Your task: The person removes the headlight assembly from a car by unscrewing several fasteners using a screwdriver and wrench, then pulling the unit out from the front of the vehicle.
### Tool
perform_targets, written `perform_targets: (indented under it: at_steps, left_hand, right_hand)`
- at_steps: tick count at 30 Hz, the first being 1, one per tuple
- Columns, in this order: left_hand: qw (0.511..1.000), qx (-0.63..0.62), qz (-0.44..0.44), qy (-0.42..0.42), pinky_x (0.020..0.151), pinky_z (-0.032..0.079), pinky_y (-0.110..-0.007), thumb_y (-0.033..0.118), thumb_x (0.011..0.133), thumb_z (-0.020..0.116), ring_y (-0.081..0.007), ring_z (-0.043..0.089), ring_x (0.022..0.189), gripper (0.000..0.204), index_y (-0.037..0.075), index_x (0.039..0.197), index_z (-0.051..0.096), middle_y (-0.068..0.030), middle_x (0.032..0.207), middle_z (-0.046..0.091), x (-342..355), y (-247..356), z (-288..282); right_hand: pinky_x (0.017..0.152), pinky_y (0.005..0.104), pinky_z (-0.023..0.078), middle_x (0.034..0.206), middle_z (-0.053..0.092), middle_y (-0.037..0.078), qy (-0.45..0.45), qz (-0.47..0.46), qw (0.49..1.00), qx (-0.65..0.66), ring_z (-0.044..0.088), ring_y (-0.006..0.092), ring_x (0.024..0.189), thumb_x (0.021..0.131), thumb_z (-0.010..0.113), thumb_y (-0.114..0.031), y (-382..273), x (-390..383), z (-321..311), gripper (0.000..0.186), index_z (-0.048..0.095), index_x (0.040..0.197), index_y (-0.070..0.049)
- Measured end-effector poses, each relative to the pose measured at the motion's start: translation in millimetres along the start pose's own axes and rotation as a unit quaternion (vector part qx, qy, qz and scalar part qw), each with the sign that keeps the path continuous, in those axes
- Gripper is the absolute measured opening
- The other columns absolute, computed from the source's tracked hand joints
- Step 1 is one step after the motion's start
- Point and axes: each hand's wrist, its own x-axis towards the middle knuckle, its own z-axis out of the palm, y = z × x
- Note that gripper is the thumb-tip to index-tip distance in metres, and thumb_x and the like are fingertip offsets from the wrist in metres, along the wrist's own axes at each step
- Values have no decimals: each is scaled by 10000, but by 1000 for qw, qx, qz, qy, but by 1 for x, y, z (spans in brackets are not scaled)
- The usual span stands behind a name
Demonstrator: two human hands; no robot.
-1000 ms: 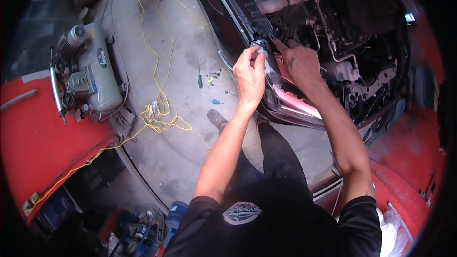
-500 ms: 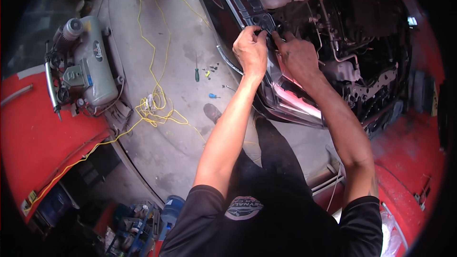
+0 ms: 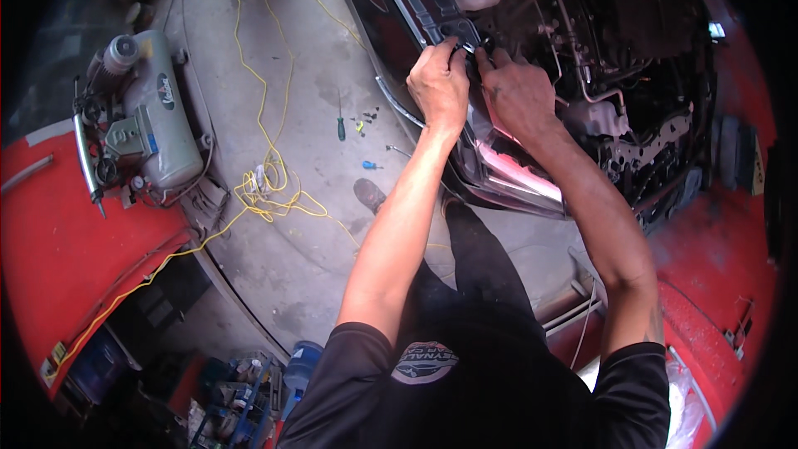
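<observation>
Concrete floor (image 3: 316,100); headlight (image 3: 507,175) lies just below left hand (image 3: 439,87).

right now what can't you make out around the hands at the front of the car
- Head view: what the left hand and right hand grip at the black bracket; the fingers cover it.
- Head view: the top of the headlight; both hands and wrists hide it.
- Head view: the small bits beside the green screwdriver on the floor; too small to identify.
- Head view: the engine bay depths; dark and bent toward the rim.
</observation>
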Motion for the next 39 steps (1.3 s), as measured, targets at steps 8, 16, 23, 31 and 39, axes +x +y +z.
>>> perform_targets:
  at_steps: [8, 16, 23, 31, 39]
  left_hand:
    - [1000, 4, 15, 8, 704, 543, -391, 79, 823, 764, -321, 717, 746, 201, 12, 1011, 790, -172, 847, 722, 2, -1, -1]
    - [1000, -15, 14, -9, 723, 556, -452, 65, 840, 730, -405, 707, 814, 155, 27, 984, 774, -178, 898, 718, 5, -2, 1]
    - [999, -27, 29, -33, 705, 551, -436, 44, 842, 730, -399, 705, 793, 144, 7, 977, 765, -185, 873, 709, 7, -6, -3]
    - [998, -12, 1, -57, 718, 562, -405, 35, 856, 724, -371, 729, 792, 165, -13, 1010, 758, -203, 916, 735, 11, -1, -5]
    - [998, 0, 35, -50, 733, 561, -426, 53, 871, 731, -399, 723, 832, 164, 20, 1031, 748, -193, 921, 736, 13, -2, -1]
  right_hand:
    - [682, 410, 584, 1009, 704, 154, -51, -55, 996, -46, 725, 303, 844, 906, 632, -156, 3, 17, -18, 363, 680, 1226, 9]
    - [669, 425, 601, 972, 710, 156, -33, 1, 999, -21, 742, 318, 823, 909, 626, -150, -8, 16, -6, 347, 684, 1225, -21]
    - [665, 450, 598, 973, 715, 137, -66, 42, 996, 49, 747, 327, 825, 890, 648, -141, -3, 24, -9, 367, 687, 1249, -74]
    - [710, 457, 591, 989, 698, 133, -46, 64, 994, 79, 732, 340, 852, 812, 736, -124, -1, 17, 3, 513, 677, 1322, -114]
    - [731, 463, 573, 960, 700, 114, 53, 100, 971, 209, 714, 346, 853, 799, 689, -60, 5, 8, 21, 490, 740, 1275, -165]
